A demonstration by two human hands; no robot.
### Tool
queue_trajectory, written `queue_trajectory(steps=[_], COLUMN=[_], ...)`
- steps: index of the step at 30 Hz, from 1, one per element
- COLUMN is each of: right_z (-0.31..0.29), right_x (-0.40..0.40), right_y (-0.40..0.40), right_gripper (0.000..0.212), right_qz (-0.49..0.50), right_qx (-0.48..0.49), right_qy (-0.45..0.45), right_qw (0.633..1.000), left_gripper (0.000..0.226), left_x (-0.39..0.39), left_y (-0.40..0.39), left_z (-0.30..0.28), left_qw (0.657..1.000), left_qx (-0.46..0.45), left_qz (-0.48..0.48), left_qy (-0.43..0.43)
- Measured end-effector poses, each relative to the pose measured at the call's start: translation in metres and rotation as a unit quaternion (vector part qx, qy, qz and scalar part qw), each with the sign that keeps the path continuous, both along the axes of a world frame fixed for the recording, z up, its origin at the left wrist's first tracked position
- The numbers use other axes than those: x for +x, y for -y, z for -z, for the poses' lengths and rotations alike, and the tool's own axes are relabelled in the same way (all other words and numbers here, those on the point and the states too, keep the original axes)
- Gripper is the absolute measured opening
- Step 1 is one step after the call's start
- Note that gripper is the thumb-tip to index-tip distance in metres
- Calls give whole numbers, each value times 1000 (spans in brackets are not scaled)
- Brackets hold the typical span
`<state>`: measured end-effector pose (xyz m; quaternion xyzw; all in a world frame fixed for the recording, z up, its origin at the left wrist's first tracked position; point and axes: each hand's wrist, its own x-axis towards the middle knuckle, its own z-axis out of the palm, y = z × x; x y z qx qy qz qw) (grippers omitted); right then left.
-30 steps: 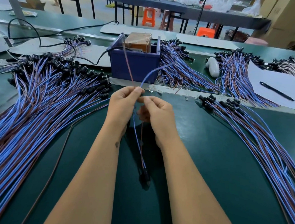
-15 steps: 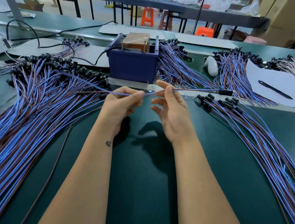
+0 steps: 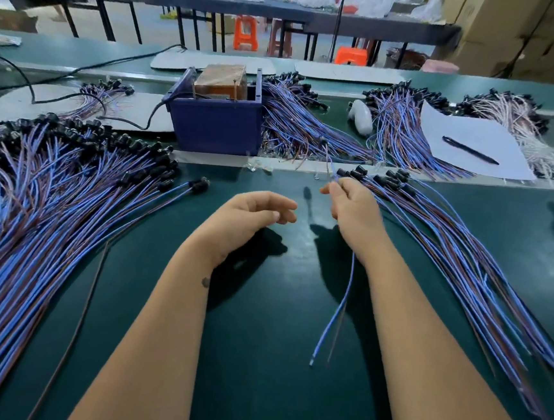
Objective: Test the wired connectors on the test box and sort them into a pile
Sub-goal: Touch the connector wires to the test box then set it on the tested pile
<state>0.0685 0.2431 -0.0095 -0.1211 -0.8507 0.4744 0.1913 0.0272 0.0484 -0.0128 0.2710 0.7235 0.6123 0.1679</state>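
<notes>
Green bench mat [image 3: 256, 358] was viewed from the head camera, both forearms reaching forward over it.

Right hand [image 3: 352, 213] was seen with fingers curled, pinching a wired connector [image 3: 333, 315] near its upper end. The blue and brown leads were seen hanging from under the hand toward the viewer, bare ends free above the mat. The plug end was blurred at the fingertips and could not be made out clearly.

Left hand [image 3: 251, 214] was held just above the mat, fingers loosely bent and relaxed, nothing gripped. The two hands were apart.

A large fanned pile [image 3: 50, 223] of blue and brown wired connectors was noted at the left, black plugs pointing away from the viewer. One connector [image 3: 199, 185] lay at that pile's right edge, just beside the left hand's reach. A smaller pile [image 3: 465, 260] was noted at the right, touching the right hand's far side.

The blue test box [image 3: 216, 127] was placed beyond the hands, a brown block [image 3: 221, 81] set in its top and a black cable [image 3: 149, 118] leading off its left side. A sheet of paper [image 3: 469, 136] with a pen [image 3: 470, 150] was recorded at the far right.
</notes>
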Motion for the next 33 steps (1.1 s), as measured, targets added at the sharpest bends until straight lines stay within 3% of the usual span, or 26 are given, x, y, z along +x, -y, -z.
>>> queue_trajectory(steps=[6, 9, 11, 13, 16, 19, 22, 24, 26, 28, 33], right_z=[-20, -30, -32, -32, -27, -17, -5, 2, 6, 6, 12], right_x=[25, 30, 30, 28, 17, 3, -10, -18, -25, -29, -27], right_y=[-58, -74, -76, -66, -30, 23, 75, 94, 100, 103, 106], right_gripper=[24, 23, 26, 34, 38, 38, 35, 31, 26, 22, 22], right_qz=[70, 120, 184, 229, 215, 112, -25, -44, -23, -4, 3], right_qx=[248, 337, 399, 417, 393, 324, 208, 224, 268, 278, 299], right_qy=[89, 125, 168, 197, 165, 97, 66, 81, 109, 126, 102], right_qw=[962, 925, 882, 857, 879, 934, 975, 970, 957, 952, 949], left_gripper=[41, 43, 42, 41, 40, 37, 29, 28, 38, 47, 47], left_x=[3, 7, 10, 12, 15, 16, 9, 1, -4, -7, -7], left_y=[-11, -13, -14, -15, -18, -18, -3, 13, 25, 31, 29], left_z=[6, 5, 4, 2, 0, -1, -2, 1, 4, 3, 3], left_qw=[998, 997, 996, 995, 994, 980, 912, 851, 815, 807, 806], left_qx=[-26, -17, -18, -23, -26, -48, -137, -237, -344, -395, -383], left_qz=[-56, -77, -86, -95, -107, -188, -369, -440, -441, -422, -434], left_qy=[-18, -18, -14, -10, -9, -40, -119, -164, -154, -122, -125])
